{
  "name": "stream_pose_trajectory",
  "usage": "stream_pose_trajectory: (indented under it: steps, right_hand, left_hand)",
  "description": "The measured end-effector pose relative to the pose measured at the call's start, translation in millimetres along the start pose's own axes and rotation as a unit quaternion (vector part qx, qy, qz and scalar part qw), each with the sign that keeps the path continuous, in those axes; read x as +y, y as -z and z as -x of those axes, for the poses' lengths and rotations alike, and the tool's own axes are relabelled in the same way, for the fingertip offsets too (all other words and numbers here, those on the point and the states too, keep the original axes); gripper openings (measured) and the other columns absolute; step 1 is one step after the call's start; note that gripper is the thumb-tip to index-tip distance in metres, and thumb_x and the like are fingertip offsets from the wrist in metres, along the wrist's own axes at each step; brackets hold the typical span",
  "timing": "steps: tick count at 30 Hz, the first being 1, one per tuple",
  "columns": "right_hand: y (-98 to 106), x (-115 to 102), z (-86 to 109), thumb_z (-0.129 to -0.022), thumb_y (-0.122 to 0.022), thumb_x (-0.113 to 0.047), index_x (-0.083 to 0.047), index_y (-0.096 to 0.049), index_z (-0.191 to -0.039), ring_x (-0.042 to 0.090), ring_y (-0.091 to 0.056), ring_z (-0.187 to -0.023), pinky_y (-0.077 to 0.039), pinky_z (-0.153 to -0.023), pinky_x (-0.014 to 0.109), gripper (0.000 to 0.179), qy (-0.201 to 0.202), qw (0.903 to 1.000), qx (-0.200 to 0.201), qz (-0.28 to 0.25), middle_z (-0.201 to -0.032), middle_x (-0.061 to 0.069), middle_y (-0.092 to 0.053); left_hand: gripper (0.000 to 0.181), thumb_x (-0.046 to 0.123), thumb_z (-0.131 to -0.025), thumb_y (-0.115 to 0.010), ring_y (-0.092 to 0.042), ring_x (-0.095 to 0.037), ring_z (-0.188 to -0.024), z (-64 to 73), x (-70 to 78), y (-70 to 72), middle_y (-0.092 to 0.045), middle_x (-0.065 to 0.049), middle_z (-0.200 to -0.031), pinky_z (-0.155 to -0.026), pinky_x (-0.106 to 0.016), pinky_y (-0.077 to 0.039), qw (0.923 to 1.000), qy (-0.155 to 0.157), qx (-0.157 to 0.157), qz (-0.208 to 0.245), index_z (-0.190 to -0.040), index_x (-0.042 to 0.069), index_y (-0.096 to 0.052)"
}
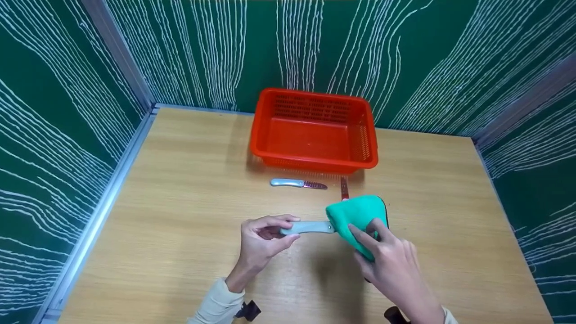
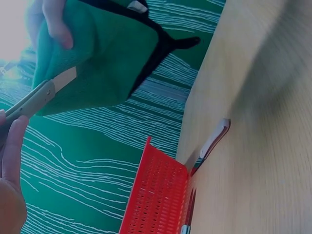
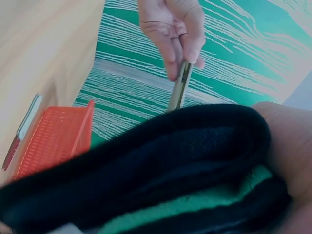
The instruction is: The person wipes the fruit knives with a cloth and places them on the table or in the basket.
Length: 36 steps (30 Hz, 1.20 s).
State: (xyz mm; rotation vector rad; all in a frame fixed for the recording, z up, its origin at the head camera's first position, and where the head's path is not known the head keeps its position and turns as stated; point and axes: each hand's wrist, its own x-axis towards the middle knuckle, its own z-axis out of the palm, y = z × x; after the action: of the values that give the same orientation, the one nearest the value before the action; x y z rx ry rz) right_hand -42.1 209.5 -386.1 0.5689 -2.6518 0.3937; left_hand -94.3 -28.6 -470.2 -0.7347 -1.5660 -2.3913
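My left hand (image 1: 261, 243) pinches the pale blue-grey handle of a folding knife (image 1: 310, 227) between thumb and fingers, above the table. Its blade is hidden in the head view by a green cloth (image 1: 360, 216) with dark edging. In the left wrist view, part of the blade (image 2: 65, 79) shows against the cloth. My right hand (image 1: 391, 256) grips the folded cloth at the blade end. Beyond the hands, a second knife (image 1: 297, 183) with a light blue handle lies on the table. A third knife (image 1: 344, 188) is partly covered by the cloth in the head view.
A red plastic basket (image 1: 315, 164) with slotted sides stands at the back of the wooden table (image 1: 180, 180), behind the loose knives. Green panels (image 1: 261, 45) with white wavy lines enclose the table at the back and both sides.
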Motion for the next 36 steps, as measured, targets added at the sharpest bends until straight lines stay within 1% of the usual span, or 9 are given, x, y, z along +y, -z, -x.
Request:
stream_pose_trajectory:
  steps: [7, 13, 15, 21, 26, 28, 32, 34, 36]
  right_hand:
    - [-4, 15, 4.5, -0.06, -0.083, -0.005, -0.009, -0.075, -0.1, 0.012, -0.039, -0.044, -0.036, -0.038, 0.016, 0.041, 0.013, 0.9994, 0.031, 0.01, -0.079, 0.008, -0.051]
    - [-5, 27, 8.4, -0.063, -0.071, -0.003, -0.009, -0.076, -0.097, 0.005, -0.032, -0.044, -0.024, -0.036, 0.015, 0.034, 0.013, 0.9981, 0.059, 0.003, -0.074, 0.001, -0.048]
    - [-5, 31, 9.9, -0.064, -0.07, -0.004, -0.008, -0.076, -0.097, 0.005, -0.032, -0.045, -0.024, -0.036, 0.016, 0.033, -0.001, 0.9981, 0.062, -0.001, -0.073, -0.001, -0.049]
    - [0, 40, 12.2, -0.066, -0.072, -0.005, -0.006, -0.076, -0.094, 0.009, -0.042, -0.05, -0.032, -0.04, 0.021, 0.029, -0.071, 0.9962, 0.05, -0.01, -0.073, 0.0, -0.054]
    - [8, 42, 11.5, -0.067, -0.073, -0.003, -0.004, -0.075, -0.093, 0.014, -0.05, -0.054, -0.041, -0.044, 0.025, 0.026, -0.114, 0.9898, 0.082, -0.021, -0.074, 0.004, -0.059]
    - [11, 42, 10.4, -0.068, -0.072, -0.003, -0.003, -0.075, -0.093, 0.016, -0.051, -0.055, -0.043, -0.047, 0.022, 0.025, -0.13, 0.9859, 0.101, -0.03, -0.075, 0.005, -0.059]
    - [18, 38, 6.6, -0.068, -0.072, -0.001, -0.004, -0.076, -0.093, 0.018, -0.054, -0.058, -0.039, -0.055, 0.006, 0.025, -0.145, 0.9795, 0.131, -0.05, -0.075, 0.004, -0.059]
    - [21, 35, 4.3, -0.068, -0.072, -0.001, -0.005, -0.076, -0.093, 0.019, -0.055, -0.06, -0.037, -0.06, 0.0, 0.025, -0.147, 0.9777, 0.138, -0.059, -0.076, 0.004, -0.059]
    - [24, 30, 1.8, -0.069, -0.073, 0.0, -0.005, -0.075, -0.094, 0.02, -0.056, -0.062, -0.036, -0.064, -0.001, 0.026, -0.144, 0.9777, 0.138, -0.066, -0.078, 0.004, -0.06]
  left_hand:
    - [0.02, -0.015, -0.071, -0.073, -0.069, -0.033, -0.083, 0.5, 1.2, 3.5, -0.068, -0.024, -0.096, -0.063, -0.027, -0.059, 0.9997, 0.001, 0.011, 0.023, -0.089, -0.008, -0.069]
    - [0.022, -0.017, -0.069, -0.074, -0.069, -0.03, -0.084, 0.6, 3.6, 7.6, -0.069, -0.022, -0.097, -0.067, -0.032, -0.059, 0.9993, 0.007, 0.024, 0.029, -0.089, -0.01, -0.067]
    - [0.023, -0.017, -0.068, -0.073, -0.07, -0.029, -0.083, 0.8, 3.2, 9.2, -0.069, -0.022, -0.097, -0.066, -0.033, -0.059, 0.9993, 0.005, 0.024, 0.027, -0.089, -0.011, -0.067]
    - [0.023, -0.016, -0.07, -0.072, -0.07, -0.029, -0.079, -0.5, 1.9, 15.3, -0.068, -0.025, -0.096, -0.063, -0.035, -0.059, 0.9998, -0.014, 0.017, 0.001, -0.093, -0.013, -0.066]
    - [0.024, -0.015, -0.071, -0.072, -0.07, -0.028, -0.079, -1.9, 3.6, 17.0, -0.068, -0.025, -0.098, -0.062, -0.034, -0.059, 0.9997, -0.01, 0.015, -0.017, -0.094, -0.014, -0.066]
    - [0.024, -0.015, -0.071, -0.073, -0.07, -0.028, -0.08, -2.0, 3.4, 16.6, -0.068, -0.025, -0.098, -0.063, -0.033, -0.059, 0.9996, -0.01, 0.015, -0.021, -0.094, -0.014, -0.065]
    - [0.023, -0.016, -0.071, -0.073, -0.07, -0.028, -0.081, -1.5, 0.6, 15.3, -0.068, -0.025, -0.097, -0.064, -0.032, -0.059, 0.9995, -0.01, 0.015, -0.027, -0.093, -0.015, -0.066]
    - [0.023, -0.016, -0.07, -0.073, -0.07, -0.029, -0.082, -1.3, -0.3, 14.4, -0.068, -0.025, -0.097, -0.065, -0.032, -0.059, 0.9994, -0.007, 0.017, -0.028, -0.092, -0.015, -0.066]
    - [0.023, -0.015, -0.07, -0.074, -0.069, -0.03, -0.083, -1.3, -0.3, 13.5, -0.068, -0.024, -0.096, -0.066, -0.033, -0.059, 0.9993, -0.005, 0.019, -0.032, -0.092, -0.014, -0.067]
